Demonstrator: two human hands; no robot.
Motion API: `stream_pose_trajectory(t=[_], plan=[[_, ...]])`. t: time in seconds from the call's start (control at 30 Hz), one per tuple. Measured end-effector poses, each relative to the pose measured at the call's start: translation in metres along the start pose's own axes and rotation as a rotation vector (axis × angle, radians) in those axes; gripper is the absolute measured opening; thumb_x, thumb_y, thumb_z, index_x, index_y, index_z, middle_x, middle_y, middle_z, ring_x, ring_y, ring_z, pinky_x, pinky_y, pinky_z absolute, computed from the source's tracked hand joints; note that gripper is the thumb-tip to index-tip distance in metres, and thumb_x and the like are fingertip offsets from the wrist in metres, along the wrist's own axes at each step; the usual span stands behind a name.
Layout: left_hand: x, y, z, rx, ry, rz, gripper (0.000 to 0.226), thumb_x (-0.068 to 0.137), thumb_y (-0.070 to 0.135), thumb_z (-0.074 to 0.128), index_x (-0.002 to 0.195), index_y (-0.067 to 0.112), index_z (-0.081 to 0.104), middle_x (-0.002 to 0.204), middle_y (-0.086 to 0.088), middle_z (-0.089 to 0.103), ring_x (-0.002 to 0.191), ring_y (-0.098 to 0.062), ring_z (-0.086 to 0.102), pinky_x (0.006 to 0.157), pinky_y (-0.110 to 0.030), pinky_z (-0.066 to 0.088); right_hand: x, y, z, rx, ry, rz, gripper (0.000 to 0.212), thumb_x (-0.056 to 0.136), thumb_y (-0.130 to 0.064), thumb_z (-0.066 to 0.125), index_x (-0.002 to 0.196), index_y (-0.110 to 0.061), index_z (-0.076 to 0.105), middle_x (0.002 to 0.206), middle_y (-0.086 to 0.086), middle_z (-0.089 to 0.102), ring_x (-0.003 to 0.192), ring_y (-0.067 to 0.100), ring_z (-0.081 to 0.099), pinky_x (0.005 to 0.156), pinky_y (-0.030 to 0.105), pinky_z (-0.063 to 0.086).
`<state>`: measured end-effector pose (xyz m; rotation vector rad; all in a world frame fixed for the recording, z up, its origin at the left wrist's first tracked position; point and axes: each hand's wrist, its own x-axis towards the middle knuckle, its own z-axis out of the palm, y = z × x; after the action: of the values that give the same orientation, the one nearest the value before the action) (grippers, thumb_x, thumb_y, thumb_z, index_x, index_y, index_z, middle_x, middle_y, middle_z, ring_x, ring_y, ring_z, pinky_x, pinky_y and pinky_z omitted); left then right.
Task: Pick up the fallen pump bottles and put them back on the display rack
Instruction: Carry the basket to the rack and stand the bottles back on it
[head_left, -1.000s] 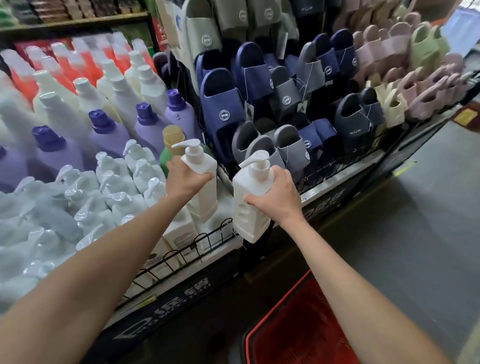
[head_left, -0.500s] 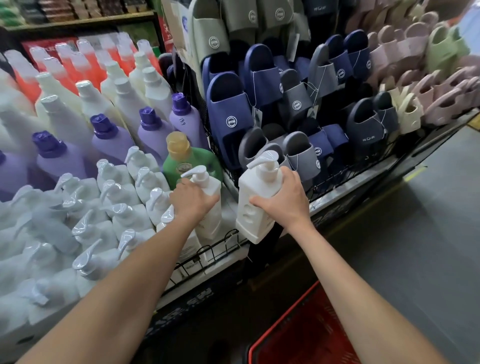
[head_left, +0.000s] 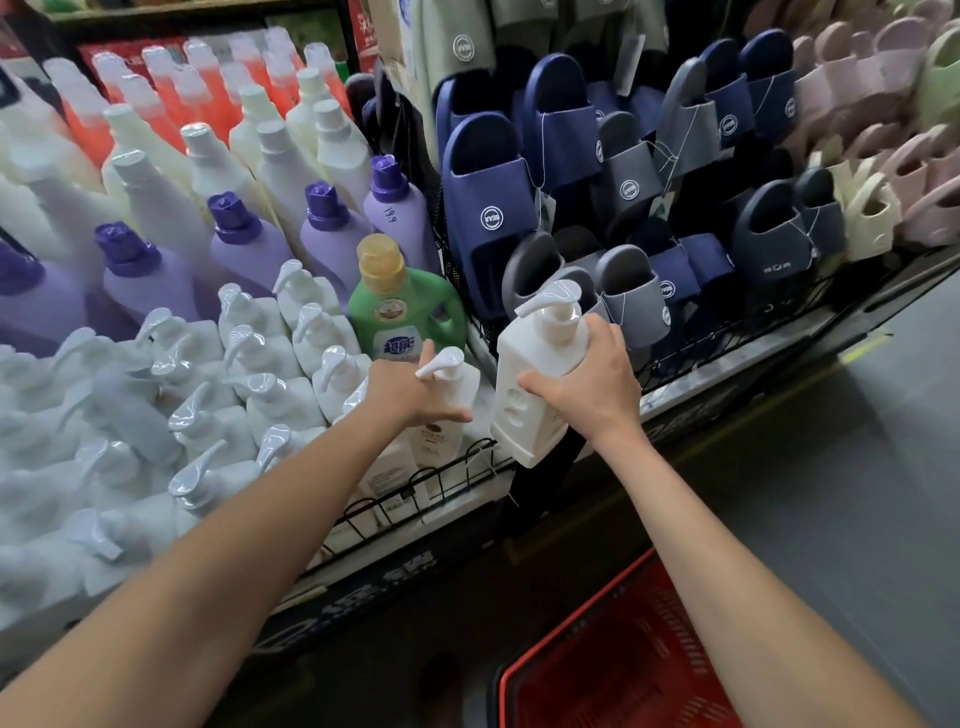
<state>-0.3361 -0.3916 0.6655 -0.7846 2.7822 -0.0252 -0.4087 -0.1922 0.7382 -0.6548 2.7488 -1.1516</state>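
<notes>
The right hand (head_left: 592, 395) wraps its fingers round an upright pump bottle (head_left: 535, 374) just right of the green bottle (head_left: 405, 312); the left hand (head_left: 402, 395) grips a second pump bottle (head_left: 457, 389) in front of it.

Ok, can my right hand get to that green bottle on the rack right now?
Probably not: the right hand grips a white pump bottle, and the left hand, holding a second pump bottle, sits in front of the green bottle.

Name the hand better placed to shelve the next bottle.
Right: the right hand holds a raised pump bottle; the lowered bottle in the left hand already sits behind the wire rail.
</notes>
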Motion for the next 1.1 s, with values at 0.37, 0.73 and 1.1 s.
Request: stream_pose_trajectory(t=[0.37, 0.73, 1.1], plan=[[0.019, -0.003, -0.005, 0.113, -0.007, 0.280, 0.086, 0.058, 0.059, 0.078, 0.119, 0.012, 0.042, 0.121, -0.003, 0.049, 0.115, -0.023, 0.047, 0.097, -0.036, 0.039, 0.006, -0.004, 0.006, -0.022, 0.014, 0.013, 0.063, 0.060, -0.040, 0.081, 0.105, -0.017, 0.044, 0.104, -0.005, 0.042, 0.097, 0.021, 0.051, 0.073, 0.035, 0.042], [0.036, -0.022, -0.022, -0.068, 0.069, -0.027, 0.088, 0.062, 0.063, 0.075, 0.121, 0.004, 0.048, 0.118, -0.010, 0.054, 0.111, -0.029, 0.054, 0.091, -0.038, 0.040, 0.021, -0.014, 0.011, -0.051, 0.016, 0.015, 0.061, 0.057, -0.045, 0.081, 0.095, -0.022, 0.039, 0.102, -0.005, 0.044, 0.088, 0.018, 0.048, 0.068, 0.032, 0.038], [0.045, -0.042, -0.018, -0.213, -0.084, -0.162, 0.090, 0.063, 0.051, 0.082, 0.130, 0.007, 0.041, 0.126, -0.007, 0.051, 0.119, -0.026, 0.051, 0.097, -0.040, 0.039, 0.030, -0.036, 0.018, -0.043, 0.014, -0.029, 0.066, 0.060, -0.041, 0.083, 0.109, -0.015, 0.047, 0.101, -0.006, 0.041, 0.089, 0.012, 0.041, 0.073, 0.030, 0.036]])
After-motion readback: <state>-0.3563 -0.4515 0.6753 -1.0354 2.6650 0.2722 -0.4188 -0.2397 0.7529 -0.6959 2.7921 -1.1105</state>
